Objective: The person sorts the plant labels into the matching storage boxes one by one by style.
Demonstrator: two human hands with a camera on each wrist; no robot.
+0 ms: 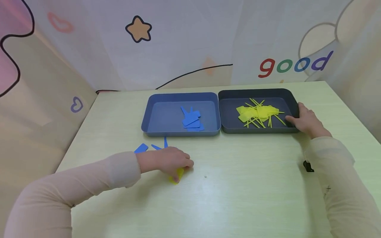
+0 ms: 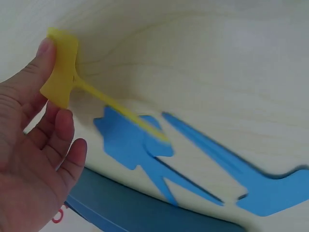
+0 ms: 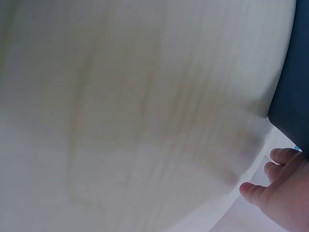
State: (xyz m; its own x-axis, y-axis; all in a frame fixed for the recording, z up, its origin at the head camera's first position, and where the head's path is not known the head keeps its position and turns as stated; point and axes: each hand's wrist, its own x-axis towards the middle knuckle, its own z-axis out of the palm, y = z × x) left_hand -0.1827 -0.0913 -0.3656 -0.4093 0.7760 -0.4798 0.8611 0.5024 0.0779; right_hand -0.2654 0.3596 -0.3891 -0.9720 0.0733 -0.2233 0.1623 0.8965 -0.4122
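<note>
My left hand point(image 1: 174, 161) is over the table, pinching a yellow T-shaped plant label point(image 2: 65, 67) by its wide head between thumb and fingers. In the left wrist view the label's thin stem points over several blue plant labels point(image 2: 128, 137) lying on the table. At the right end of the dark tray point(image 1: 259, 130), my right hand point(image 1: 309, 120) grips the wall, thumb over the rim and fingers along the outside. A heap of yellow plant labels point(image 1: 262, 113) lies in that tray. More blue labels point(image 1: 191, 120) sit in the blue-grey tray point(image 1: 160, 114) beside it.
Both trays stand side by side at the back of the pale wooden table point(image 1: 232, 198). A small black object point(image 1: 308, 166) lies near the right forearm. A printed curtain point(image 1: 190, 43) hangs behind the table and along its sides.
</note>
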